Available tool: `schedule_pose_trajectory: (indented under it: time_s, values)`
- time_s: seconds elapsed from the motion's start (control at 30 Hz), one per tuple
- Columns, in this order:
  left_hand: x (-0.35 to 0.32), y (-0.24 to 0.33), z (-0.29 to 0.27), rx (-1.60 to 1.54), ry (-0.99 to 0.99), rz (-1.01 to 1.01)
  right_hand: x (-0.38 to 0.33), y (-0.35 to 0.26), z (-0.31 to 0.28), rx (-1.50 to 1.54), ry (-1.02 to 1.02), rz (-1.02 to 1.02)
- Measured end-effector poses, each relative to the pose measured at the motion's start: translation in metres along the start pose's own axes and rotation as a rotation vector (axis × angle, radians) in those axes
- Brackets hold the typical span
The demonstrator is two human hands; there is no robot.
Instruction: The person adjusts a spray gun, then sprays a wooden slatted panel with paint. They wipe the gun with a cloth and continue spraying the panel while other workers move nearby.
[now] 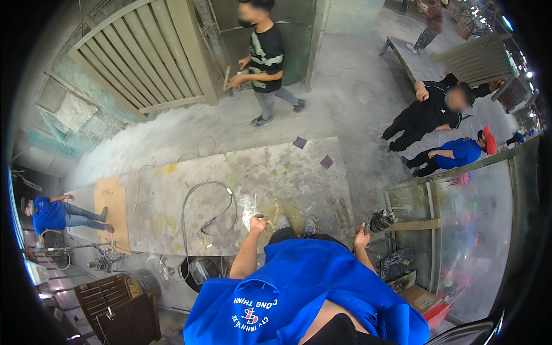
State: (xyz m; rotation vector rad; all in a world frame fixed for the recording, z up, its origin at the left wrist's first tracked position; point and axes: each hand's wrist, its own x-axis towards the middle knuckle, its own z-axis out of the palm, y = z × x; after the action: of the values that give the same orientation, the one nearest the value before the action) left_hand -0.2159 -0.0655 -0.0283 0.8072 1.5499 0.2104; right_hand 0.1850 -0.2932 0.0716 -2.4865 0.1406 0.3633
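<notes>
My left hand is closed in front of my body, its fingers curled. Just beyond it is a whitish, shiny patch. I cannot make out whether that is a thin plastic piece in the fingers or a mark on the floor sheet. Off to the right, my right hand is also closed, thumb uppermost, and what it grips, if anything, is hidden. A dark, ridged, roll-like bundle sits close beside it; contact between them is unclear. Between my hands, my shoes stand on a stained sheet.
A black hose loops across the sheet at left. Two dark square pieces lie near its far edge. A person walks past a slatted panel. More people stand right and left. A framed panel rises at right, near a cardboard box.
</notes>
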Motion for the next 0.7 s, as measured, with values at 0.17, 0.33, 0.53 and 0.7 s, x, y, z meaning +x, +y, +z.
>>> schedule_pose_trajectory:
  time_s: [0.17, 0.33, 0.53, 0.7]
  values:
    - [-0.016, -0.036, 0.027, 0.012, -0.032, -0.062, 0.011, 0.010, -0.025, 0.083, -0.200, 0.010]
    - [-0.032, -0.090, 0.046, 0.270, 0.028, 0.133, 0.021, 0.007, -0.048, 0.008, -0.116, 0.056]
    - [-0.039, -0.099, 0.064, 0.123, 0.016, 0.049, 0.049, 0.011, -0.064, 0.030, -0.135, 0.055]
    - [-0.054, -0.060, 0.082, 0.045, -0.025, -0.043, 0.063, 0.020, -0.069, 0.044, -0.149, 0.062]
